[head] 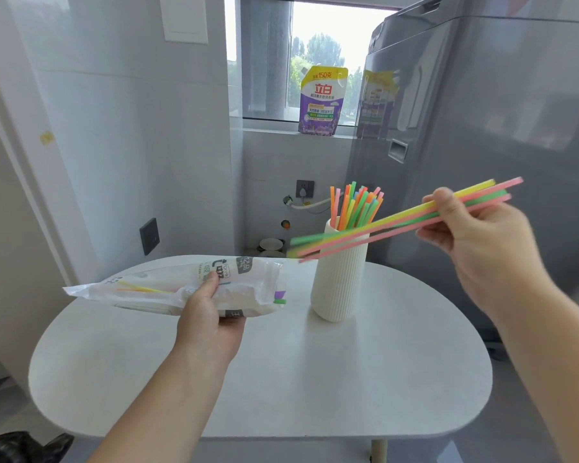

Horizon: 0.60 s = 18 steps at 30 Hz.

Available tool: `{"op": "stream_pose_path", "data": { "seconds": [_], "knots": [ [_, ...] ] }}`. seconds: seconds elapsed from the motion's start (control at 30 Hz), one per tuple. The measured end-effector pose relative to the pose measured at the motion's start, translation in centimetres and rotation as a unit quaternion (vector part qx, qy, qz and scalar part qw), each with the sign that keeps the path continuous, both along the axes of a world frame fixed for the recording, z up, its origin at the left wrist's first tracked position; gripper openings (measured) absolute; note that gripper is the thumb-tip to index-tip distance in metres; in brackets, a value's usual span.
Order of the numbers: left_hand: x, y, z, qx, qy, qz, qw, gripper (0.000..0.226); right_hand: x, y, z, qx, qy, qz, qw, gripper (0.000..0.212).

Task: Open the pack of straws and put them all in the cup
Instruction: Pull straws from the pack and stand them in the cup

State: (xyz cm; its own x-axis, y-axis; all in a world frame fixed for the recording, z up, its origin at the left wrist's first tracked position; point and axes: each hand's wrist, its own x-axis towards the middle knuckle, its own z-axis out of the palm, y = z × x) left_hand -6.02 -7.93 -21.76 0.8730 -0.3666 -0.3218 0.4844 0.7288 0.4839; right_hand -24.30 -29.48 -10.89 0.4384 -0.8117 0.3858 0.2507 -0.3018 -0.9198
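Left hand [211,324] grips the pack [194,287] above the table [281,379]; two straws visible inside. Right hand [475,235] pinches a bundle [381,227] of yellow, green and pink straws, tips passing before the cup [340,282]. Cup upright on table, holding many straws [356,205].

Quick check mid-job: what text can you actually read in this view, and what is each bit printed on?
"立白": pouch on the window sill.
"150克": top of the same pouch.
"Drink" and "吸": straw pack.
Too blurred to read: the pouch's small print, the pack's other print, the sticker on the fridge.
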Motion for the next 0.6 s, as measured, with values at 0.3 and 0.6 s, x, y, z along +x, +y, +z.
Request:
{"op": "stream_pose_path", "data": {
  "seconds": [0.3, 0.6],
  "knots": [
    [-0.5, -0.5, -0.3, 0.016, -0.005, -0.010, 1.000, 0.036, -0.9, 0.3, 4.8, -0.183, 0.040, -0.114, 0.976, 0.024],
    [-1.2, -0.8, -0.4, 0.015, -0.025, -0.033, 0.999, 0.019, 1.2, 0.6, 6.9, -0.277, 0.118, -0.151, 0.942, 0.027]
  ]
}}
